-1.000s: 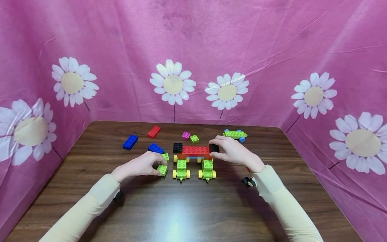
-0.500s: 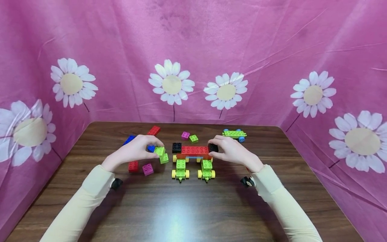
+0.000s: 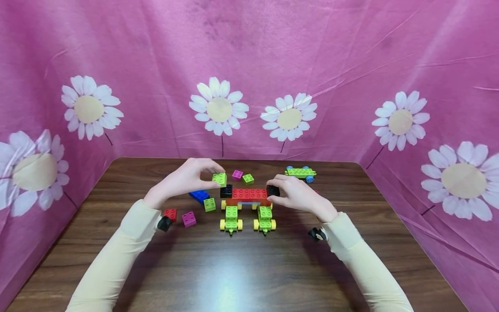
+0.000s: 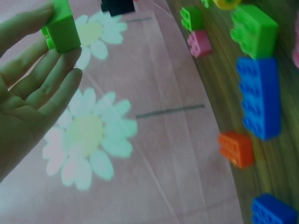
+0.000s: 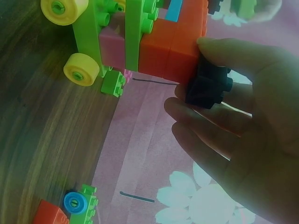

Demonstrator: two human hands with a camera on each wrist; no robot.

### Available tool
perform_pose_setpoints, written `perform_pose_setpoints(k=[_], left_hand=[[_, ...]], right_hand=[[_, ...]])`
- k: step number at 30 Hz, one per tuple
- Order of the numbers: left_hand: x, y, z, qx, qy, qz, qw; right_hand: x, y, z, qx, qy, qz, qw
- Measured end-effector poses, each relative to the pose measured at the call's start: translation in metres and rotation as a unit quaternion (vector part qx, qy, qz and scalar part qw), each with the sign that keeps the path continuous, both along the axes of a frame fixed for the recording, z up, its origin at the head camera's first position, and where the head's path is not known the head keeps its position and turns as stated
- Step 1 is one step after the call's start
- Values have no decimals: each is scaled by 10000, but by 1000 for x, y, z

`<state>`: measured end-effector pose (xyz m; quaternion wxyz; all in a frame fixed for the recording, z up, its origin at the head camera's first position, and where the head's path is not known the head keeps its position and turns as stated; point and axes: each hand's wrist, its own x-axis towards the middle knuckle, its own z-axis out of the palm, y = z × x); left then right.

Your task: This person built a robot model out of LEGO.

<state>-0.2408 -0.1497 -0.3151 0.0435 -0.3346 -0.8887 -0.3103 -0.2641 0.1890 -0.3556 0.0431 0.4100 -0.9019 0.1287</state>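
Between thumb and fingers, my left hand [image 3: 186,181] pinches a lime-green two-by-two toy brick [image 3: 219,179], raised over the black brick [image 3: 226,191] at the left end of a built model. The same lime brick [image 4: 65,30] shows at the top of the left wrist view. Red bricks [image 3: 249,194] form the model's crosspiece, above lime wheeled bases [image 3: 231,222] with yellow wheels. At the right end, my right hand [image 3: 298,196] grips another black brick [image 5: 205,86]. The right wrist view shows its thumb on one side and fingertips at the other, with the brick against the red ones.
Left of the model lie a blue brick [image 3: 199,196], a lime brick [image 3: 209,204], a magenta brick [image 3: 189,219] and a red brick [image 3: 170,214]. Behind it are small pink [image 3: 237,174] and lime [image 3: 247,178] bricks. A lime base with blue wheels [image 3: 300,172] stands back right.
My left hand has lifted the lime brick from the table on the left and carried it up and rightward over the left black brick. My right hand stays on its black brick.
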Motion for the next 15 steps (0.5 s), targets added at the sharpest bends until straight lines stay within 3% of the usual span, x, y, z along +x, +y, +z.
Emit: perform_pose_setpoints(k=[5,15], left_hand=[[-6,20,2,-32,155,-291,9995],[-15,47,-4,-143,-68,-490,9987]], right_hand=[[2,-1,2,81,-89,-36,9999],[1,-1,3,116,-57,-30,9999]])
